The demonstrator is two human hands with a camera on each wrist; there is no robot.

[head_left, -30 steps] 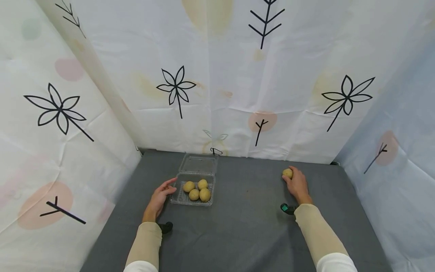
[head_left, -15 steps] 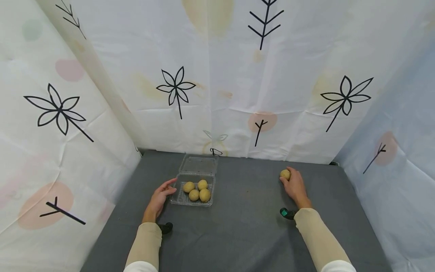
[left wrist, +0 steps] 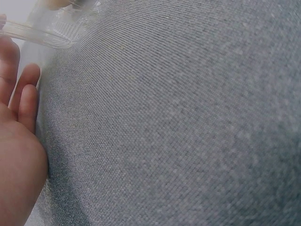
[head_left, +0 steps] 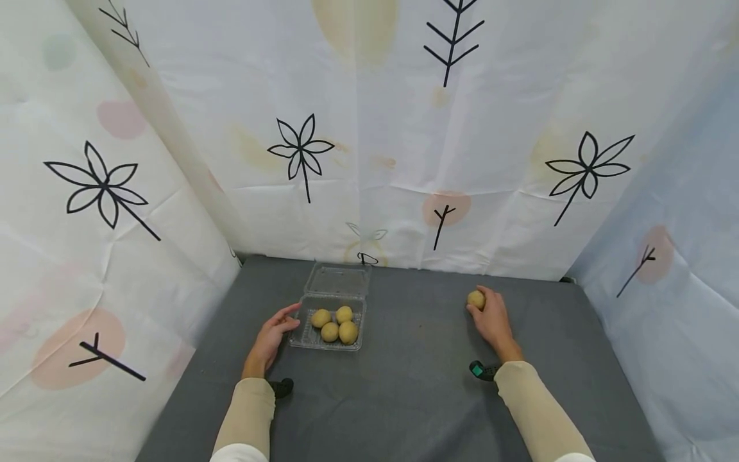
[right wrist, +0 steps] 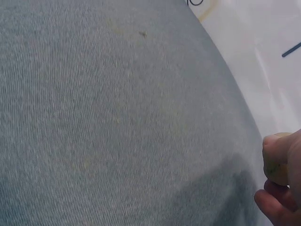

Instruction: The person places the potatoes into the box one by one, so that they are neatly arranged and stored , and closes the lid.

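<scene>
My right hand [head_left: 492, 317] grips a small yellow potato [head_left: 476, 299] between thumb and fingers over the right half of the table. In the right wrist view the potato [right wrist: 276, 162] shows only partly, behind the fingers. My left hand [head_left: 272, 335] touches the left rim of a clear plastic clamshell box [head_left: 297, 344] with loosely extended fingers. Several similar potatoes [head_left: 348, 332] lie in the box's base, and its lid [head_left: 337, 280] is folded back. In the left wrist view, the left hand [left wrist: 19, 136] lies beside a corner of the box [left wrist: 56, 40].
A dark grey cloth covers the table [head_left: 404, 385]. Patterned white curtains [head_left: 392, 128] close off the back and both sides. The box stands left of centre near the back edge, with bare cloth between it and the right hand.
My right hand has moved to the left with the potato, a little closer to the box. The left hand and the box have stayed in place.
</scene>
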